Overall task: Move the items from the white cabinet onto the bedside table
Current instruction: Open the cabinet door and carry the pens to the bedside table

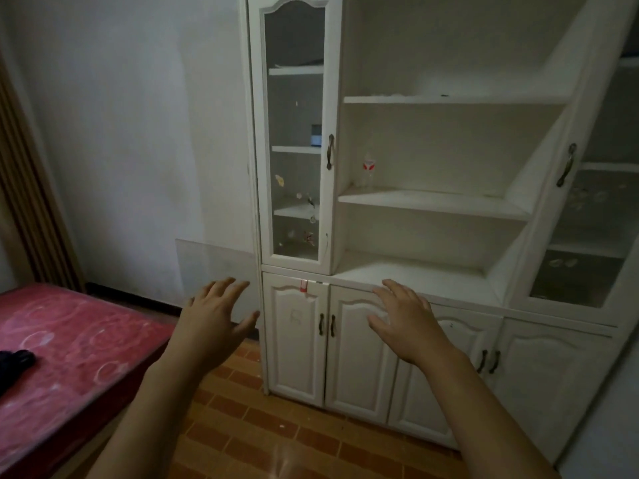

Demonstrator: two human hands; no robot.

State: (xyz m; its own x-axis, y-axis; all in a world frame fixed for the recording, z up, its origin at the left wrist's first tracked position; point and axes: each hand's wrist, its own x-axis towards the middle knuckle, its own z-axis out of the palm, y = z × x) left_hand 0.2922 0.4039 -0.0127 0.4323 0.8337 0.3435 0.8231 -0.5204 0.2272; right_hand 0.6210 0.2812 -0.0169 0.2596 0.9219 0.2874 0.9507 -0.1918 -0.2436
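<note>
Before white cabinet [432,202], upright | both hands [214,316] spread, empty

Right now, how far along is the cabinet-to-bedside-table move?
Done: nothing visibly moved; no bedside table is in view. In hand: nothing. The left hand and right hand are open and empty in front of the white cabinet. Left: a small clear glass with a red mark still sits on the open middle shelf, and a small dark box sits behind the glass door.
</note>
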